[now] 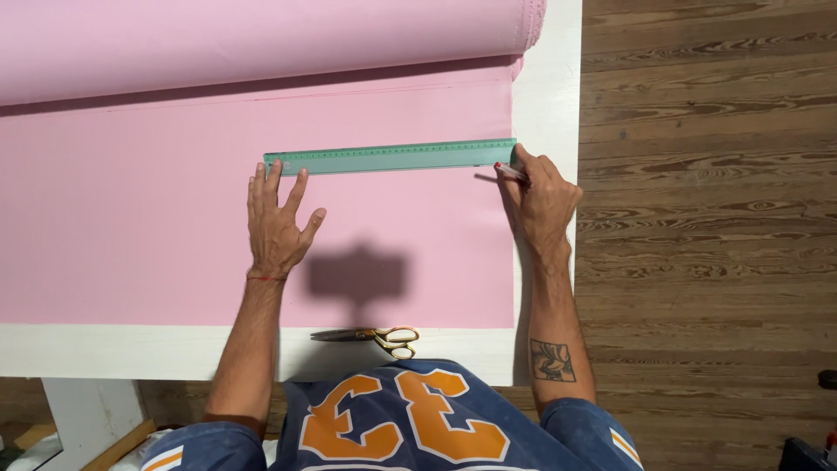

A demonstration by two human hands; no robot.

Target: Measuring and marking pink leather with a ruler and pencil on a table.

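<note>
Scissors (375, 337) with gold-coloured handles lie closed on the white table (547, 96), at its near edge, just below the pink fabric (131, 209) and nearest the viewer's blue jersey with orange figures.

Left hand (277, 222): open and flat, fingers spread, palm down on the pink fabric. Its fingertips (268, 170) rest on the left end of the green ruler (390, 158), pressing it against the cloth; it grips nothing. A thin red band circles the wrist.

Right hand (542, 199): closed around a slim pen or marking pencil (510, 172) with a red tip. The tip sits just below the right end of the green ruler, close to the right-hand edge of the fabric.

Green ruler: a long translucent straightedge lying almost level across the fabric, its left end under the left fingers, its right end reaching the cloth's right edge.

Pink fabric: spread smooth over most of the table, unwound from a bolt (261, 39) that lies beyond the ruler along the far side. A shadow falls on the cloth below the ruler, between the two forearms.

Wooden plank floor (706, 174) shows to the right of the table.
</note>
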